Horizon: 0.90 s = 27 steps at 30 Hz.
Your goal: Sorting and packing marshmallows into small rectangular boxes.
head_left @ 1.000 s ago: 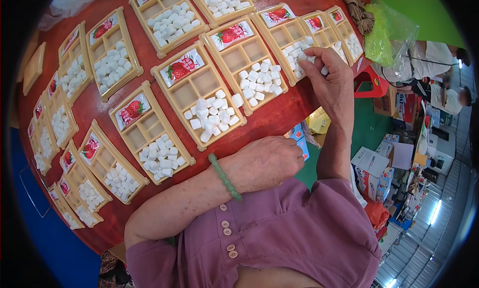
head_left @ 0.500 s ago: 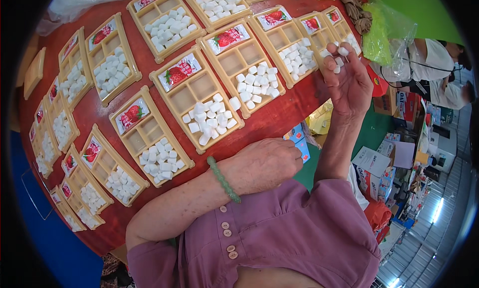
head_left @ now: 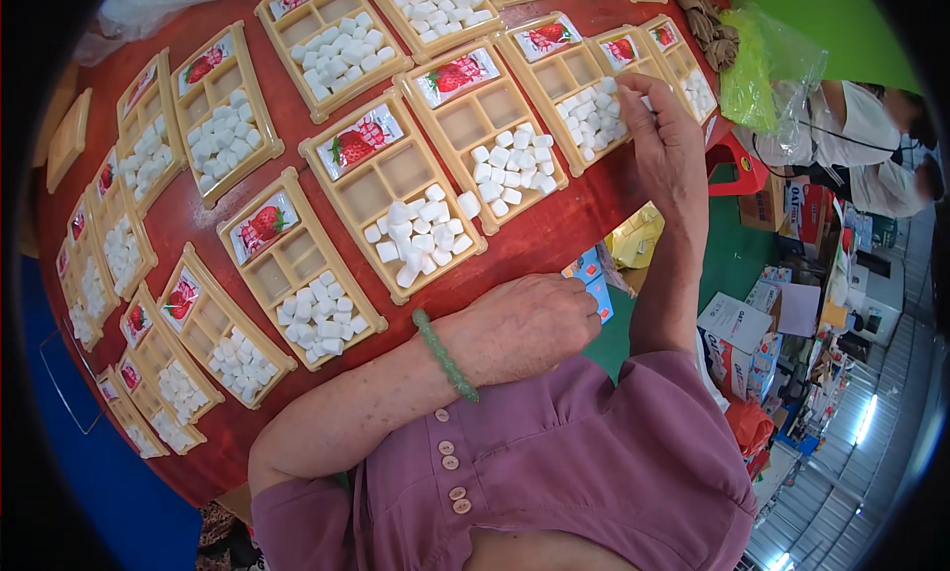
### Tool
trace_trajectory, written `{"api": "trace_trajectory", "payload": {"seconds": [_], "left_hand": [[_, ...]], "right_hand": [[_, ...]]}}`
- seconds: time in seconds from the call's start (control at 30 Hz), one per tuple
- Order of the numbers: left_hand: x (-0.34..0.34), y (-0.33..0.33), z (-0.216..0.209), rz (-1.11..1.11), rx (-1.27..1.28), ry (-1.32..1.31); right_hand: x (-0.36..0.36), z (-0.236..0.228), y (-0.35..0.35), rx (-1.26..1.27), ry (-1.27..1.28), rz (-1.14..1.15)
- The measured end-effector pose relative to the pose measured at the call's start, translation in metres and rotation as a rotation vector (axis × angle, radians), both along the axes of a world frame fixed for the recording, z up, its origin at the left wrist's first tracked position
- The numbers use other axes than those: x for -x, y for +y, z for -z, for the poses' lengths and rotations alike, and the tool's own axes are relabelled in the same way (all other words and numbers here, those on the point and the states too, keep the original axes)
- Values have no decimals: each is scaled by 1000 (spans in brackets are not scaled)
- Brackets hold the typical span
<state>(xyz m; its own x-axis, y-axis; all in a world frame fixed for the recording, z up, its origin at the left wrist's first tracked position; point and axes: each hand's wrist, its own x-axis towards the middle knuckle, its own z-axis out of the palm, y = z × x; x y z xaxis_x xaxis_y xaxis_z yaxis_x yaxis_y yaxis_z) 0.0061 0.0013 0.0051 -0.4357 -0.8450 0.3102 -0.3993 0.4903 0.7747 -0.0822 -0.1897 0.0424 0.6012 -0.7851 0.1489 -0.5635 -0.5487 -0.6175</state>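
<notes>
My left hand (head_left: 539,319), a green bead bracelet (head_left: 445,355) on its wrist, lies curled closed by the table's near edge; nothing shows in it. My right hand (head_left: 668,141) is pinched over the right side of a beige compartment tray (head_left: 542,74), with a white marshmallow (head_left: 648,103) partly showing between thumb and fingers. Under its fingertips lies that tray's pile of marshmallows (head_left: 591,118). Just left, another tray (head_left: 475,126) holds marshmallows in its large compartment. In the tray in front of my left hand (head_left: 364,190), the marshmallows are heaped, and one loose marshmallow (head_left: 468,205) rests at its rim.
Several more such trays, each with a strawberry-printed packet (head_left: 265,227), cover the red table (head_left: 524,225). A yellow-green plastic bag (head_left: 747,71) and brown cloth gloves (head_left: 705,22) lie at the far right. Beyond stand a red stool (head_left: 737,170), cartons (head_left: 734,324) and people.
My right hand has swung left and down from a raised, palm-up pose showing marshmallows to the marshmallow pile in the tray. My left hand has stayed still.
</notes>
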Motion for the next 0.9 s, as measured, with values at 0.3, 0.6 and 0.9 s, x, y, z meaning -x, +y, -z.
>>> {"api": "trace_trajectory", "payload": {"seconds": [0.3,0.6,0.9], "left_hand": [[2,0,2,-11,4,20],[1,0,1,-20,12,22],[1,0,3,3,7,21]], "right_hand": [[-11,8,7,382,185,-39],[-1,12,1,335,5,-114],[12,2,-8,-307,-346,13]]}}
